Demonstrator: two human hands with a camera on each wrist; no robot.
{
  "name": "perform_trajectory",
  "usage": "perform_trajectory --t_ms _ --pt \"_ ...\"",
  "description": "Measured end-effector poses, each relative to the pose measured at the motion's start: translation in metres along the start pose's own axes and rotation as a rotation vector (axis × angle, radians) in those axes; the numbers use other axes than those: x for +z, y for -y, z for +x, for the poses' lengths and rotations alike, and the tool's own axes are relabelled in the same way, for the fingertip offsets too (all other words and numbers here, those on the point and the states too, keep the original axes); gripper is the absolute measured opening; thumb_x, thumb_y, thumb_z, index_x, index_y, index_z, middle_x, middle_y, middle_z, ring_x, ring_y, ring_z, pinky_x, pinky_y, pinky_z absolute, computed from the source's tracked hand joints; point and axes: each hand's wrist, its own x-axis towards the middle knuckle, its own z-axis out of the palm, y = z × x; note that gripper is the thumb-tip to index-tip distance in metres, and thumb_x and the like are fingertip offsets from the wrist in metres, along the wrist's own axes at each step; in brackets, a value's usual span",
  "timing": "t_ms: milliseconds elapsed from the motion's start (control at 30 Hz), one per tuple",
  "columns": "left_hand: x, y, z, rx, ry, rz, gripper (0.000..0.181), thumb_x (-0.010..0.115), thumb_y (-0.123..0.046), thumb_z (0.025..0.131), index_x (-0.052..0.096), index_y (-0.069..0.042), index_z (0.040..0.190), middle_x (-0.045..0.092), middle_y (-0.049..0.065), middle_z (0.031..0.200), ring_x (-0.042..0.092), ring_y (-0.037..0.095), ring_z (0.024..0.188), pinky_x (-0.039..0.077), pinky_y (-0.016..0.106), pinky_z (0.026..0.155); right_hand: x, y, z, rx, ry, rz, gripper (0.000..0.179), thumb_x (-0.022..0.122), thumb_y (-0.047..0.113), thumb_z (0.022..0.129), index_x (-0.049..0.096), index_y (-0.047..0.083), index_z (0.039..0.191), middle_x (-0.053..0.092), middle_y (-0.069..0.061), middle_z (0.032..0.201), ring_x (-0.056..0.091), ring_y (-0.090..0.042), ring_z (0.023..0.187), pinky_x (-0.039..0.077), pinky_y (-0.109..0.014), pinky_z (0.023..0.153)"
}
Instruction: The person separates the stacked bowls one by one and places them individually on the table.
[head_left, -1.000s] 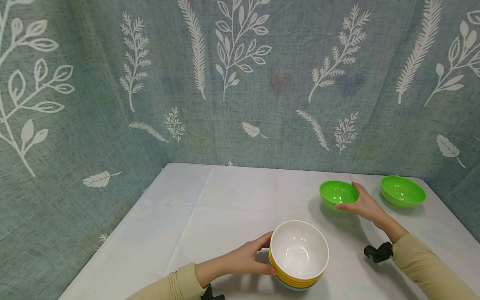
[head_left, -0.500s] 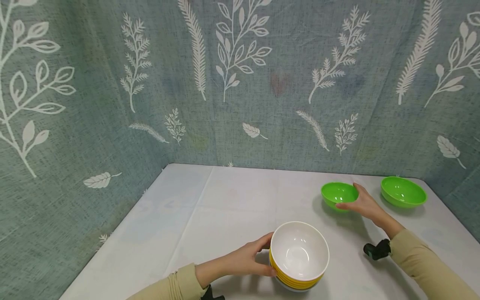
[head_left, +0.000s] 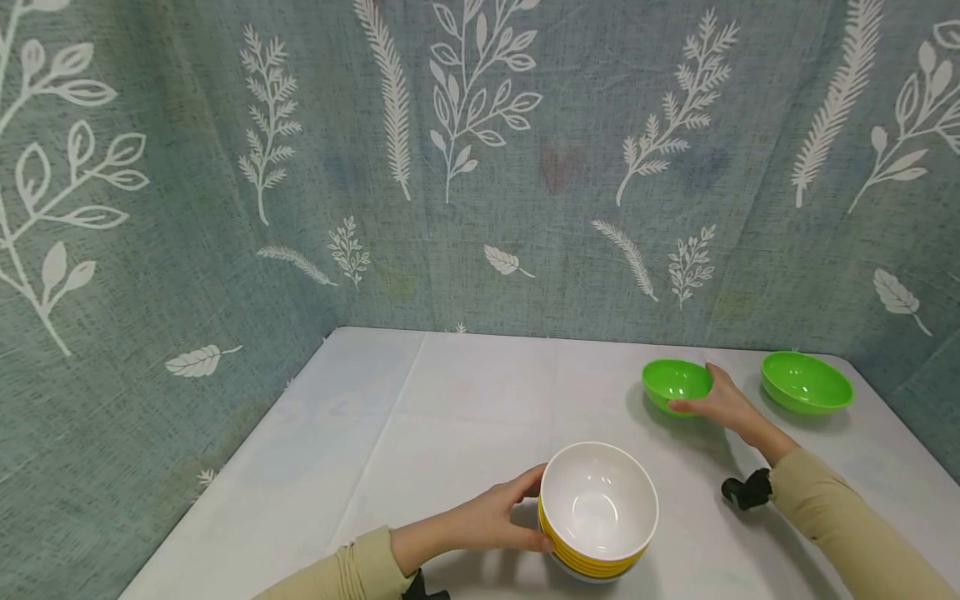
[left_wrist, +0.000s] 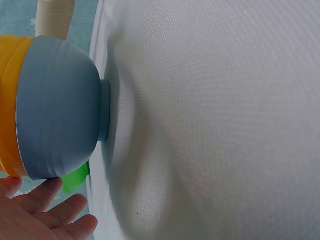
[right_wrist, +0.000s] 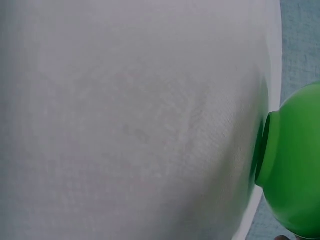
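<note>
My left hand (head_left: 491, 518) grips the left side of a bowl stack in the head view, thumb in front and fingers behind. A white bowl (head_left: 598, 498) tops the stack, with yellow bowls (head_left: 600, 568) below. The left wrist view shows a blue-grey bowl (left_wrist: 60, 107) at its base on the table, fingertips against its side. Farther back, my right hand (head_left: 726, 404) holds a small green bowl (head_left: 673, 382) by its right side between thumb and fingers. In the right wrist view the bowl's foot (right_wrist: 270, 150) is close to the cloth; whether it touches is unclear.
A wider green bowl (head_left: 806, 383) stands at the back right corner, right of my right hand. White cloth covers the table (head_left: 450, 417). A leaf-patterned grey-green curtain (head_left: 480, 250) rises behind the table and along its sides.
The small green bowl and my right hand have shifted only slightly, and the right forearm has moved a little left. My left hand and the stack stay in place.
</note>
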Motion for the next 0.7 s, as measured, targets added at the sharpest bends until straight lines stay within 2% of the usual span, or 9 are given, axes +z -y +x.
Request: perform_trajectory --t_ms 233,700 --pt "0.0 0.0 -0.001 0.001 -0.003 -0.001 0.08 0.068 -0.045 0.077 0.023 -0.035 0.143 0.042 -0.014 0.137 0.041 0.005 0.123 0.031 0.051 0.102 0.001 -0.001 0.005 -0.017 -0.006 0.002 0.117 0.07 0.044 0.074 -0.008 -0.015 0.138 0.003 -0.04 0.14 0.013 -0.052 0.128 0.021 -0.061 0.102" --pt "0.001 0.001 -0.001 0.002 -0.011 0.009 0.082 0.068 -0.046 0.077 0.022 -0.033 0.144 0.04 -0.012 0.139 0.041 0.006 0.123 0.033 0.049 0.102 0.002 0.0 0.017 0.002 -0.01 -0.04 0.121 0.073 0.043 0.071 -0.008 -0.016 0.137 0.004 -0.04 0.139 0.014 -0.052 0.127 0.02 -0.06 0.104"
